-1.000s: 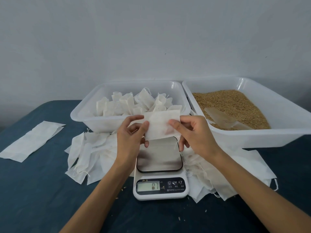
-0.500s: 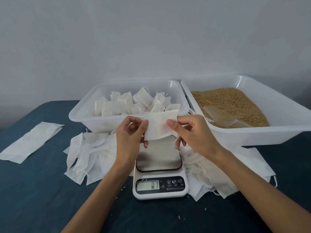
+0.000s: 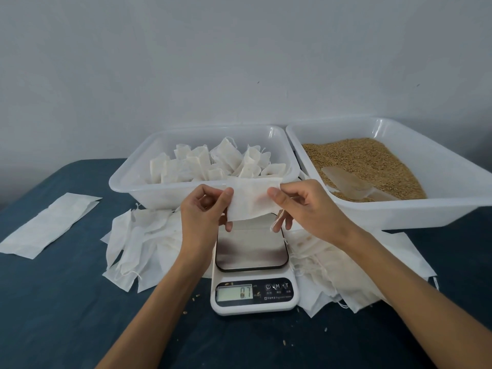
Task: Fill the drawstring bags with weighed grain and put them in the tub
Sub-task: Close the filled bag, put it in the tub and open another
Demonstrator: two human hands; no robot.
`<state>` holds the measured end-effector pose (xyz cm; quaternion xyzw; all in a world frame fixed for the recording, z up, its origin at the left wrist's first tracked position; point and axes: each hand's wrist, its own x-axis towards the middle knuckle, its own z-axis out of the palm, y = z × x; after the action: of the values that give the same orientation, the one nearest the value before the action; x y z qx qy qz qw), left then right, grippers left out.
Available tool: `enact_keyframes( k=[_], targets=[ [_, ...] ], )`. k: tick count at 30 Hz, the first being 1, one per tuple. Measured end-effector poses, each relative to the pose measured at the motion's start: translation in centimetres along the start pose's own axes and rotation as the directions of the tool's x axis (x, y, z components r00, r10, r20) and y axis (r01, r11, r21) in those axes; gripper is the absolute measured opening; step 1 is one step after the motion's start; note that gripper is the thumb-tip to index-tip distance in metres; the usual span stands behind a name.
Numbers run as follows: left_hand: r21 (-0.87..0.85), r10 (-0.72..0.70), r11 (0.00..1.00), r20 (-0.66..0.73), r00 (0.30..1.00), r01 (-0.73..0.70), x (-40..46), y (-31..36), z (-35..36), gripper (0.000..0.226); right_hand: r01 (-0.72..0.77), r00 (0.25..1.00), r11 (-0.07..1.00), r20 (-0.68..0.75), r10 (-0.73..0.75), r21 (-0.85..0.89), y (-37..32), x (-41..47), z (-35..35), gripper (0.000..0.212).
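Both hands hold one empty drawstring bag (image 3: 251, 199) up in the air, just above the steel plate of the kitchen scale (image 3: 252, 265). The left hand (image 3: 203, 211) pinches the bag's left edge between thumb and curled fingers. The right hand (image 3: 306, 206) pinches the right edge the same way. The bag hangs between the two thumbs, and its thin string dangles just under the right fingers.

The step looks like opening the bag's mouth so grain can go in. To do it well, rub the two thin layers apart with the thumbs and pull gently sideways. Pull too hard and the soft cloth may tear or bunch up. Keep the mouth pointing up and wide.

The bag is white, thin and floppy, like soft paper cloth, and shaped like a flat rectangle. More flat empty bags (image 3: 138, 243) lie in a messy pile below and to both sides of the hands. Past the fingertips sits a white plastic tub (image 3: 127, 179) with smooth round corners, holding puffy filled bags (image 3: 213, 163). Past the right fingers is a second tub (image 3: 452, 198) of tiny brown grain (image 3: 367, 161), bumpy and loose, with a see-through plastic scoop (image 3: 348, 181) lying on it. The scale's plate is shiny and its screen (image 3: 234, 292) reads 0.7. A few loose grains dot the dark blue table (image 3: 66, 315).
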<state>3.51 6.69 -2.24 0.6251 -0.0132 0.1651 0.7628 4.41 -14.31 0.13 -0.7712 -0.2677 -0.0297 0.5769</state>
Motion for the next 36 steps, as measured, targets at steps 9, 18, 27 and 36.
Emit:
enact_keyframes(
  k=[9,18,27,36],
  targets=[
    [0.01,-0.008,1.0,0.021,1.0,0.008,0.1,0.0,-0.1,0.021,-0.059,0.996,0.994,0.066,0.053,0.092,-0.4,-0.1,0.1,0.035],
    [0.452,0.268,0.813,0.268,0.926,-0.366,-1.2,0.5,0.2,0.068,-0.037,0.999,0.994,0.024,0.039,-0.103,-0.9,-0.1,-0.4,0.036],
    [0.539,0.19,0.746,0.39,0.901,-0.391,-2.2,0.9,1.1,0.051,-0.126,0.99,0.991,0.061,0.128,-0.047,-4.7,-0.3,-1.4,0.052],
    [0.378,0.05,0.906,0.347,0.936,-0.189,-3.0,0.8,2.0,0.045,-0.092,0.964,0.971,0.224,0.142,-0.221,-8.1,1.4,-0.9,0.069]
  ],
)
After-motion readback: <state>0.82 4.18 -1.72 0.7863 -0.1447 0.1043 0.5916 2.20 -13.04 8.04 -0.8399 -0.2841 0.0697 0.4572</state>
